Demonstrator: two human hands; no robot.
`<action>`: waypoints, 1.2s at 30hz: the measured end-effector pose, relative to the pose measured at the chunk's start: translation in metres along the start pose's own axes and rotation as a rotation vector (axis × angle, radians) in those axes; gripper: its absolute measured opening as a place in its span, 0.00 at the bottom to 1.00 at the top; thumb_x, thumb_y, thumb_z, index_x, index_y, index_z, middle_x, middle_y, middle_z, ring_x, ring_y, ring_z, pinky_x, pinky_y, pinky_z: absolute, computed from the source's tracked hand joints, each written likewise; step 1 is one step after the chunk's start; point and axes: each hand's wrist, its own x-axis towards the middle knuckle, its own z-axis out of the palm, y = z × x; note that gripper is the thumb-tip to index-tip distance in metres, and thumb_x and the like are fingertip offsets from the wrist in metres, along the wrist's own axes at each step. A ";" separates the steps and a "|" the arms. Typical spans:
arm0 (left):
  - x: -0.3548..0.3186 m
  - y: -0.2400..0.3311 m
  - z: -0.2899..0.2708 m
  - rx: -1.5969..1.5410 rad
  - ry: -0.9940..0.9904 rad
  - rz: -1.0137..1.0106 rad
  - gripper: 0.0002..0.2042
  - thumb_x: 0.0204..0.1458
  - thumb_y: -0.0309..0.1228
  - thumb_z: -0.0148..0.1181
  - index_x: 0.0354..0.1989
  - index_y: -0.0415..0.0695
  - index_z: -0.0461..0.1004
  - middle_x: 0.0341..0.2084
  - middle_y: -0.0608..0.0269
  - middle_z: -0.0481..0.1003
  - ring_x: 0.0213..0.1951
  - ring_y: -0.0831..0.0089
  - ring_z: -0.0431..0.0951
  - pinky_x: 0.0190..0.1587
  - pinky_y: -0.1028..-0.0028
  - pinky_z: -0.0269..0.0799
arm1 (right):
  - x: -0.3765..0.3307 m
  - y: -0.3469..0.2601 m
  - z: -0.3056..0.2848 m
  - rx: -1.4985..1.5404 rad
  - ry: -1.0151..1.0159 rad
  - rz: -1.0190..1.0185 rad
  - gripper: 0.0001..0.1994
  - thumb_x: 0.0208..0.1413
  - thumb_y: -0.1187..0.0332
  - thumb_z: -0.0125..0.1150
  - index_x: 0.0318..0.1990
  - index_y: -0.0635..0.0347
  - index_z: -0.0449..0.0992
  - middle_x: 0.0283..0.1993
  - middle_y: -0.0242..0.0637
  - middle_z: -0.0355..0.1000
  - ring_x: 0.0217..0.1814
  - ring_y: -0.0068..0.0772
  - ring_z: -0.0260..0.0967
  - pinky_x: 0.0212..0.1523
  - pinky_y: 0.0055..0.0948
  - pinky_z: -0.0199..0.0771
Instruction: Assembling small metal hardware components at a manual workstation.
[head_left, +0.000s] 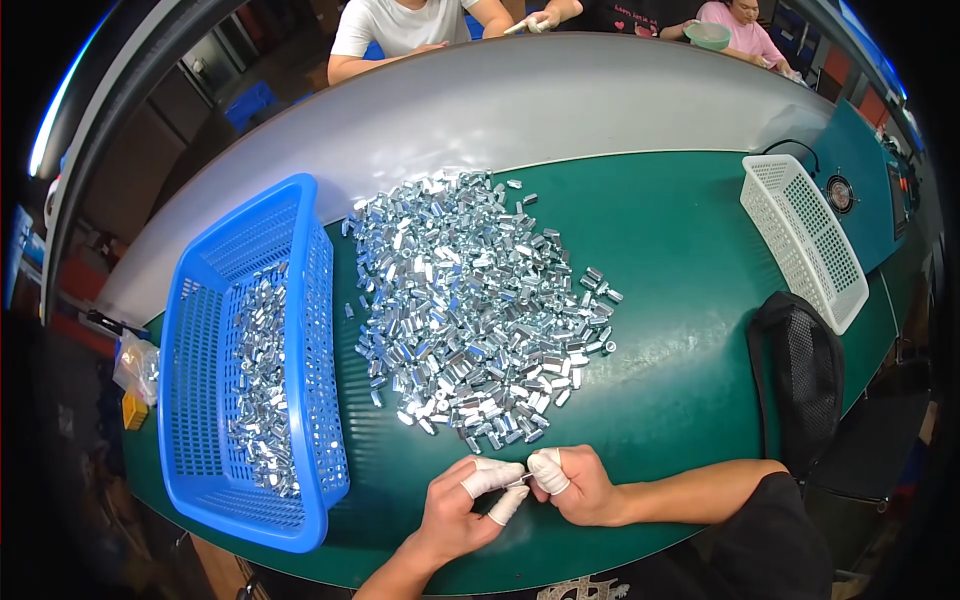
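Observation:
A big pile of small shiny long hex nuts (470,310) lies spread over the green tabletop. Just in front of its near edge, my left hand (455,512) and my right hand (588,488) meet at the fingertips. White finger covers wrap the thumb and some fingers of each hand. Pinched in the left fingers is a small metal piece (520,482), which looks like one of the long hex nuts. My right fingers are closed against its end; what they grip there is hidden. To the left stands a blue plastic basket (310,400) with many more nuts inside.
A white perforated basket (805,240) and a black mesh pouch (808,380) lie at the right, beside a teal machine with a fan (840,193). A grey partition (600,95) closes off the far side, with several people beyond it. A plastic bag (135,365) sits far left.

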 end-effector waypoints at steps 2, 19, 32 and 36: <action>0.006 0.005 -0.005 0.059 0.010 -0.013 0.13 0.42 0.27 0.67 0.35 0.37 0.74 0.25 0.57 0.77 0.26 0.67 0.76 0.31 0.74 0.71 | 0.000 -0.004 -0.003 0.011 -0.003 0.007 0.18 0.63 0.68 0.45 0.20 0.64 0.66 0.17 0.37 0.64 0.16 0.30 0.59 0.19 0.29 0.59; 0.004 0.025 -0.007 0.201 0.116 -0.002 0.10 0.37 0.19 0.68 0.28 0.40 0.75 0.24 0.63 0.76 0.24 0.71 0.72 0.28 0.74 0.67 | 0.000 -0.004 -0.004 0.128 0.030 0.151 0.24 0.64 0.59 0.40 0.16 0.60 0.64 0.14 0.28 0.62 0.14 0.16 0.54 0.15 0.20 0.53; 0.003 0.072 -0.101 1.102 0.768 -0.041 0.12 0.41 0.17 0.62 0.37 0.35 0.74 0.20 0.63 0.70 0.20 0.72 0.61 0.23 0.72 0.58 | 0.002 -0.001 -0.009 0.134 0.018 0.209 0.22 0.62 0.61 0.44 0.16 0.61 0.65 0.13 0.30 0.62 0.16 0.20 0.56 0.19 0.25 0.56; 0.001 0.056 -0.036 0.859 0.221 -0.143 0.09 0.39 0.32 0.69 0.28 0.44 0.77 0.16 0.65 0.72 0.17 0.72 0.69 0.21 0.73 0.64 | -0.001 -0.003 -0.007 0.100 0.048 0.133 0.21 0.61 0.62 0.45 0.16 0.62 0.65 0.13 0.30 0.62 0.16 0.20 0.56 0.18 0.25 0.56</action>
